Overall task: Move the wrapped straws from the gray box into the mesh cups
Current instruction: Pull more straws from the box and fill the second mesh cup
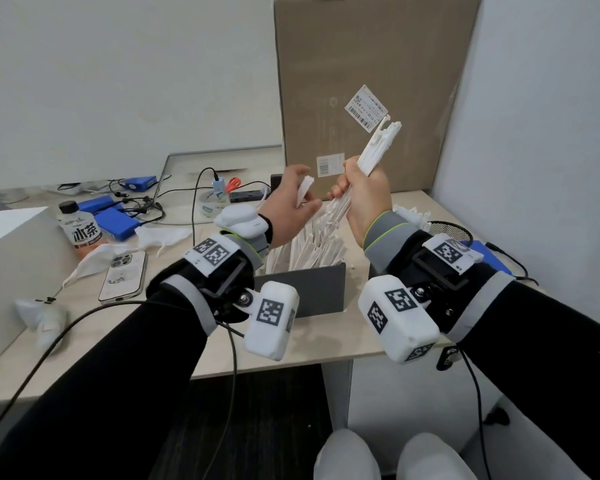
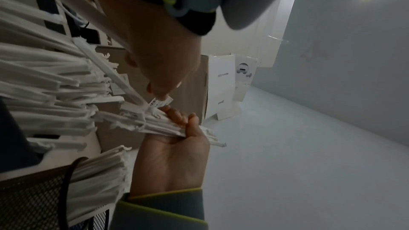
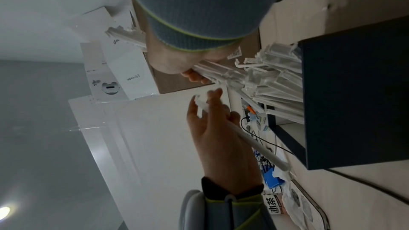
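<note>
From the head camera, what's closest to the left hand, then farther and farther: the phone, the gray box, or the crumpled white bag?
Starting from the left hand:
1. gray box, right below it.
2. phone, off to its left.
3. crumpled white bag, far left, past the phone.

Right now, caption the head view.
Right hand grips a straw bundle above the gray box; left hand holds a single straw.

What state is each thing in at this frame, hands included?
Right hand, grips a bundle of white paper-wrapped straws, raised and tilted.
Left hand, holds one wrapped straw.
Gray open-topped box, upright, many straws standing inside.
Black mesh cup, straws already in it.
Capped tea bottle, upright, closed.
White phone, lying face down.
</note>
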